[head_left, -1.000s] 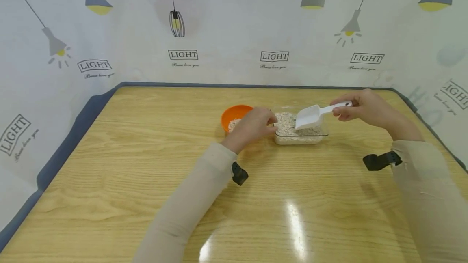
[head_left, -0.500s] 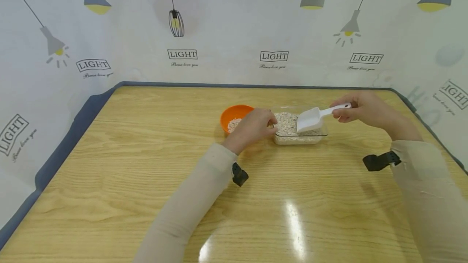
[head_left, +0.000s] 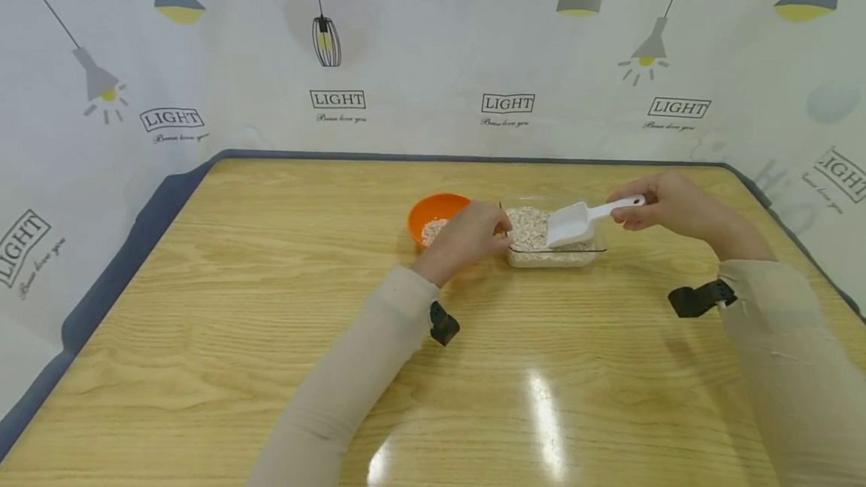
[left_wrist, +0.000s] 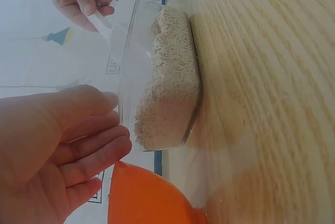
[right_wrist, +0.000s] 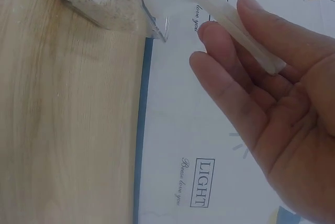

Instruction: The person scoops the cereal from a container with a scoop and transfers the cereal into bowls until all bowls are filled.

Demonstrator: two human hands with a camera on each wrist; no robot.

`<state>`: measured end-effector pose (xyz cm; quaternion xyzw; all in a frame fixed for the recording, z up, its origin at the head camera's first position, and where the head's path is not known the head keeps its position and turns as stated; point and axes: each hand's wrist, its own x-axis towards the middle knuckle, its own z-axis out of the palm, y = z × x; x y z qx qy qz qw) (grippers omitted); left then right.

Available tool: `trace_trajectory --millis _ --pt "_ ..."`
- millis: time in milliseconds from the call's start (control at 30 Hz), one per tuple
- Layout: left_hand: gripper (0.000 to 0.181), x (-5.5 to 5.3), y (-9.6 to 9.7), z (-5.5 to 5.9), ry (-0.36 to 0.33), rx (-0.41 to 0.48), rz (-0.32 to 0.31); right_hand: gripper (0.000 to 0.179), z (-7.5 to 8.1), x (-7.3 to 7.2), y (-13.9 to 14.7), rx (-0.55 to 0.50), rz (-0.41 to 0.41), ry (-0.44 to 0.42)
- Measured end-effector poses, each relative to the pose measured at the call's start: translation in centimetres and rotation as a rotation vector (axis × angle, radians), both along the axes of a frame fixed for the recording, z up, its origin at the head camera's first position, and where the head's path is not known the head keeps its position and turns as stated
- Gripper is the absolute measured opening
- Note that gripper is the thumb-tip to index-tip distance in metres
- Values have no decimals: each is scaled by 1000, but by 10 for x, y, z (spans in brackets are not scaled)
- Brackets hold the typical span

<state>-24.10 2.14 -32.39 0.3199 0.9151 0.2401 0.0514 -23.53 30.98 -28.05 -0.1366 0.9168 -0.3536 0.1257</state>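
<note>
My right hand (head_left: 673,205) grips the handle of a white scoop (head_left: 570,225), thumb against curled fingers. The scoop's blade dips down at the oats (head_left: 528,227) inside a clear glass container (head_left: 587,251). At the container's left end, my left hand (head_left: 470,231) pinches the rim between thumb and fingers, as the left wrist view shows. Just left of the container stands an orange bowl (head_left: 421,213), partly hidden by the left hand, with some oats in it. In the left wrist view the oats (left_wrist: 175,72) slope behind the glass wall.
A wooden table (head_left: 271,307) carries everything. Behind it and along both sides hangs a white cloth (head_left: 419,43) printed with lamps. Black straps with small devices (head_left: 443,323) sit on both wrists.
The right hand and scoop have shifted slightly, the handle a little lower and to the left. The left hand, container and bowl stay in place.
</note>
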Motion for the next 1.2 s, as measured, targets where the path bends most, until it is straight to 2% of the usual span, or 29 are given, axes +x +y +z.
trace_trajectory --millis 133,233,400,533,733,833,1200 --pt "34 0 0 0 -1 6 -7 41 -1 -1 0 47 10 -1" --pt "34 0 -1 0 3 11 -12 38 -2 -2 1 105 23 30" --pt "31 0 -1 -1 14 10 -19 33 -5 -5 1 178 50 91" --pt "24 0 -1 0 17 2 -16 34 -6 -6 1 198 62 89" --pt "22 0 -1 0 16 1 -19 33 -9 -6 1 180 79 77" --pt "22 0 0 -1 25 1 -23 32 -14 -6 1 171 48 80" --pt "18 0 0 -1 21 -6 -10 30 -29 -4 0 99 42 142"
